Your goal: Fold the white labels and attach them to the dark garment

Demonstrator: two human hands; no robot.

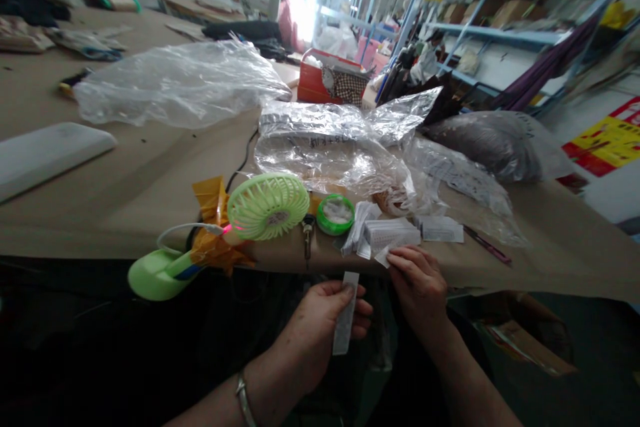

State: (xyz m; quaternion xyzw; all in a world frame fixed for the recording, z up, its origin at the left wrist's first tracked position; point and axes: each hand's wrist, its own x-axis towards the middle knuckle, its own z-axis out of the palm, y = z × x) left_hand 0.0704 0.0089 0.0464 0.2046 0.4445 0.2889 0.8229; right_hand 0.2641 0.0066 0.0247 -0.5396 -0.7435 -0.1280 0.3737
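My left hand [325,320] is closed on a narrow white paper strip [344,327], its thumb pressed on the strip in front of the table edge. At the table's front edge, my right hand [420,277] pinches the corner of a white paper slip [383,256]. That slip lies against a stack of printed white labels [393,233]. Another small stack of labels [443,229] sits to the right. A round green tub [335,215] with whitish contents stands left of the stacks, and a small dark tool with a metal tip [307,240] lies beside it.
A green fan [269,208] is taped at the table edge on the left. Clear plastic bags [320,147] spread across the middle. Dark pink-handled tweezers or scissors [487,245] lie at right. Behind stand a red box [320,80] and a filled bag [493,143].
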